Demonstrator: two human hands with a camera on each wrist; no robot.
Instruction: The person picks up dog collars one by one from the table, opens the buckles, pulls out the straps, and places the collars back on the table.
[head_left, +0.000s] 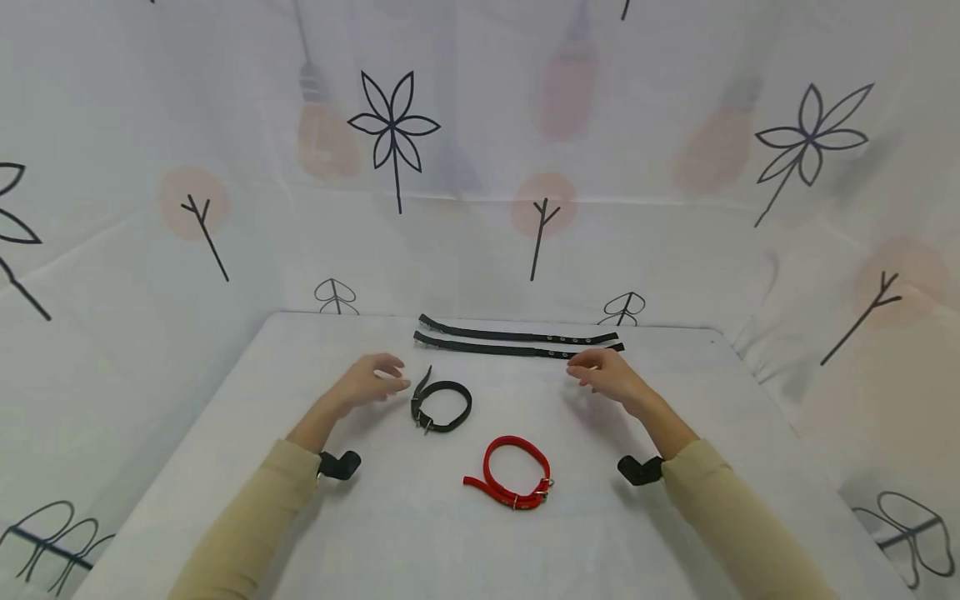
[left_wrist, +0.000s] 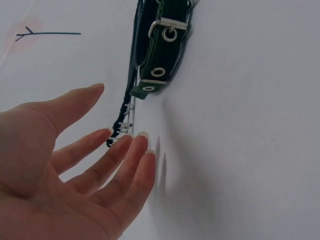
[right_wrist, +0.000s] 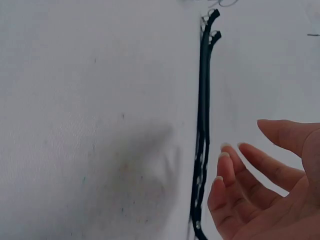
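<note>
My left hand (head_left: 369, 382) hovers just left of a dark green collar (head_left: 468, 405), fingers loosely bent and holding nothing. That collar is buckled into a loop, its tail pointing up; the left wrist view shows its metal buckle (left_wrist: 170, 25) and eyelets beyond my fingertips. Two dark collars, an upper one (head_left: 510, 336) and a lower one (head_left: 487, 347), lie straight and parallel at the back of the table. Near their right, eyeleted ends is my right hand (head_left: 606, 373), also relaxed, nothing in its grasp. A red collar (head_left: 495, 492), buckled into a ring, lies closer to me.
The white table (head_left: 405, 533) ends at the back against a white patterned curtain (head_left: 465, 250), which also hangs along both sides. A black wrist mount sits on the left wrist (head_left: 340, 465), and another on the right wrist (head_left: 641, 471).
</note>
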